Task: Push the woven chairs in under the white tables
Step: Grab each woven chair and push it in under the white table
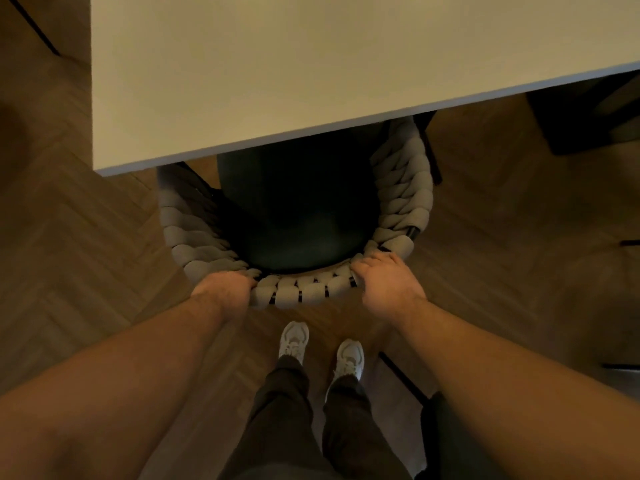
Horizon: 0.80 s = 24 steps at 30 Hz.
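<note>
Herringbone wood floor (86,254) under woven chair (405,188), white table (311,64) and white sneakers (294,337).

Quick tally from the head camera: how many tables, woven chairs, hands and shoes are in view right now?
White table: 1
Woven chair: 1
Hands: 2, the left hand and the right hand, both gripping the chair's back
White shoes: 2
Total: 6
Dark furniture parts at the frame edges are too cut off to class.
</note>
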Available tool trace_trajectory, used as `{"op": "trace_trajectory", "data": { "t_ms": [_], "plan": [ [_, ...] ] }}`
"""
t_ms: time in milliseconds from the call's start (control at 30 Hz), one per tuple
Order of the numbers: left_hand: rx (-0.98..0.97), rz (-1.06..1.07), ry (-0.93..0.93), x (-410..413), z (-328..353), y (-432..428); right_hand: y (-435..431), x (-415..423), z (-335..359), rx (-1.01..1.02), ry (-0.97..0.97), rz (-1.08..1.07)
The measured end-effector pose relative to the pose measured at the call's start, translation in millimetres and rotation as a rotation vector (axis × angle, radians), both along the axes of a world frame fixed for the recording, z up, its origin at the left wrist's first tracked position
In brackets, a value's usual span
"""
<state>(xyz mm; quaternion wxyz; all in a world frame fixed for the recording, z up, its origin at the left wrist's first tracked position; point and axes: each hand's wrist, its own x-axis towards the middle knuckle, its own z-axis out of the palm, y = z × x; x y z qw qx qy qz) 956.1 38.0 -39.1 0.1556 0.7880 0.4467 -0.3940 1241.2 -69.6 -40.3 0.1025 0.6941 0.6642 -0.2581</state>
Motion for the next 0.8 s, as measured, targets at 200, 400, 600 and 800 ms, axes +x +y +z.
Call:
{"op": "trace_trajectory", "data": {
  "t_ms": [200,400,600,800],
  "plan": [
    [-0.131,0.082,-0.042,24.3,27.8,4.7,-27.8,10.3,34.5,-0.084,0.173,-0.283],
    [-0.077,-0.024,-0.299,64.1,47.0,-12.1,-99.0,23.9,45.9,-0.153,0.192,-0.542],
    [0.079,-0.397,-0.518,96.6,52.0,-43.4,-191.0,6.0,49.8,-0.154,0.202,-0.876],
    [-0.003,-0.676,-0.441,120.5,49.9,-87.7,-276.7,-33.9,53.6,-0.119,0.237,-1.190]
  ]
}}
